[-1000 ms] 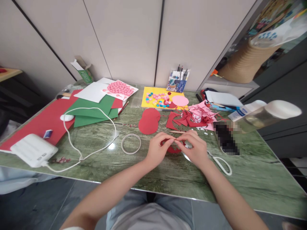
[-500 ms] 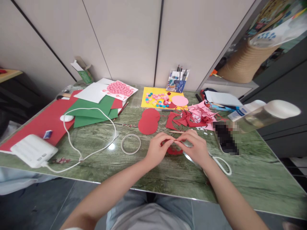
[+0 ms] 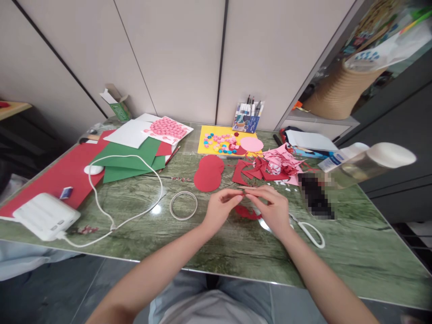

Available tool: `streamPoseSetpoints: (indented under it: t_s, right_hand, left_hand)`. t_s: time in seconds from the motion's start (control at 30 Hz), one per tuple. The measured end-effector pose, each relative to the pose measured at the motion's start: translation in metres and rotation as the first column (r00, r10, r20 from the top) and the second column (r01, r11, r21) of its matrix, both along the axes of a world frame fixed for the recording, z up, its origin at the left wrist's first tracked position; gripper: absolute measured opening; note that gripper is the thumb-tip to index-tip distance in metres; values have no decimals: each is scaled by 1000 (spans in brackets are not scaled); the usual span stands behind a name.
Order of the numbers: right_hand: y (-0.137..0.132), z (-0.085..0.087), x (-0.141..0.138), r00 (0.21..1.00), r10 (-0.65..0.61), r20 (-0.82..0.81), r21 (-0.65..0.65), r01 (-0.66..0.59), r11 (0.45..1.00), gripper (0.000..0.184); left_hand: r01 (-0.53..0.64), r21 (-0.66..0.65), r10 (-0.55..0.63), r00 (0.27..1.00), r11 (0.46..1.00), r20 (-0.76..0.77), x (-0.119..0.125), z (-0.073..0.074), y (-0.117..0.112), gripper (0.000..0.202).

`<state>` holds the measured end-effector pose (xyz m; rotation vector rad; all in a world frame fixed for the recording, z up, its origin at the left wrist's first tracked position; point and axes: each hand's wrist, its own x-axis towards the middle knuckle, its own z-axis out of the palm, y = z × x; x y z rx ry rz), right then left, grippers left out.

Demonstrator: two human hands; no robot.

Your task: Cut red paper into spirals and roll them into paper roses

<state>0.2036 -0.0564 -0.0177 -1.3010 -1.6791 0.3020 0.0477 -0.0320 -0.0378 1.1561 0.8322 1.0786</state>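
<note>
My left hand [image 3: 221, 207] and my right hand [image 3: 270, 208] meet fingertip to fingertip over the table, both in a pinch. A sliver of red paper shows between the fingers; most of it is hidden. Just beneath them is a red paper piece [image 3: 248, 213]; I cannot tell whether it joins what I pinch. White-handled scissors [image 3: 311, 234] lie by my right wrist, blades partly covered. Left of my left hand rests a roll of tape [image 3: 183, 205]. Overlapping red paper circles [image 3: 208, 173] lie beyond it. A thin pencil-like stick [image 3: 251, 187] lies behind my fingers.
Red and pink paper scraps [image 3: 278, 164] heap behind my right hand, near a phone [image 3: 315, 195] and a bottle [image 3: 364, 166]. A yellow sheet [image 3: 205, 146] bears small coloured pieces. To the left are green paper [image 3: 128, 155], a white cable [image 3: 161, 189] and a power bank [image 3: 47, 216].
Both hands stay together in the pinch, with the fingers slightly shifted. The red paper beneath them shows a different, more ragged outline. The view has tilted a little.
</note>
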Motion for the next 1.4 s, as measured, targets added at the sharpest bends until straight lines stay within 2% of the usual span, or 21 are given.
streamPoseSetpoints:
  t_s: [0.3, 0.47, 0.77, 1.0, 1.4]
  right_hand:
    - [1, 7, 5, 1000, 16, -1, -57, -16, 998, 6]
    - [0, 7, 6, 1000, -16, 15, -32, 17, 999, 7]
    - [1, 8, 5, 999, 10, -40, -36, -11, 999, 7]
    - [2, 8, 6, 998, 34, -60, -68, -38, 997, 5]
    - [5, 8, 10, 983, 115, -141, -162, -138, 977, 14]
  left_hand:
    - [-28, 60, 35, 993, 998, -112, -1, 4, -1, 17]
    - [-31, 66, 38, 993, 997, -110, 0, 3, -1, 16]
    - [-23, 87, 35, 990, 996, -136, -2, 4, -3, 17]
    - [-14, 156, 44, 981, 988, -190, -2, 6, -5, 16]
    - [28, 299, 56, 962, 954, -266, -3, 5, -5, 13]
